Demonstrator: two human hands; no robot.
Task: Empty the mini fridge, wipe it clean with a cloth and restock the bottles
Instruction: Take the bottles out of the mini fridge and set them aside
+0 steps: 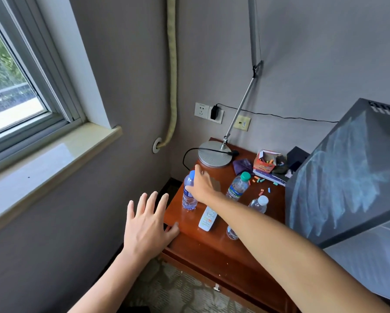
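Note:
Three water bottles stand on the wooden bedside table (pixel 214 247): one with a blue cap (pixel 189 201), one with a green cap (pixel 238 188) and one with a white cap (pixel 259 204), partly hidden by my right forearm. My right hand (pixel 203 185) reaches across the table and touches the blue-capped bottle, thumb on its side and fingers straight beside the cap. My left hand (pixel 147 224) hovers flat with spread fingers at the table's left front corner and holds nothing. A crumpled purple cloth (pixel 242 166) lies near the back. The grey mini fridge (pixel 338 177) stands at the right.
A white remote (pixel 208 219) lies between the bottles. A desk lamp's round base (pixel 214 155) and its cable sit at the back of the table. A small box of coloured bits (pixel 265 162) stands beside the fridge. The window sill (pixel 54 159) runs along the left wall.

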